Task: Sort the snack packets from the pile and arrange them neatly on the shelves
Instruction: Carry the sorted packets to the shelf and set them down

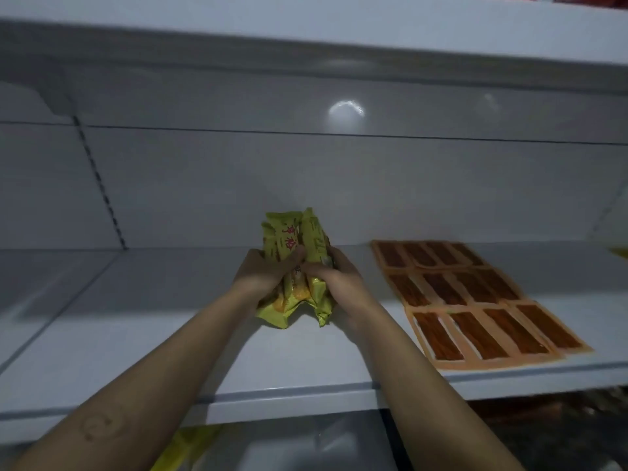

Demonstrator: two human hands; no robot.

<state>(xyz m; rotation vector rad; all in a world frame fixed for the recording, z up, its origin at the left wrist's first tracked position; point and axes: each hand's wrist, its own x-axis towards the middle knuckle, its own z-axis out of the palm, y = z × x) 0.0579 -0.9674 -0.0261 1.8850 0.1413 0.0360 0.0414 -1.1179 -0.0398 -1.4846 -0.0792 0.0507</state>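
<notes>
Shelf point(170, 341): white metal, dim light, glare spot on back panel point(346, 111)
Right side: orange packets point(475, 297) flat in rows
Hands: left hand point(263, 271) and right hand point(334, 271) both grip yellow-green packets point(295, 266)

yellow packets point(289, 237) middle hidden under left hand point(268, 273), right hand point(336, 277); yellow thing point(620, 252) cut by right edge.

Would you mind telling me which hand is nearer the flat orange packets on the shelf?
Right. The right hand grips the yellow packets beside the orange packets; the left hand holds their far side.
</notes>
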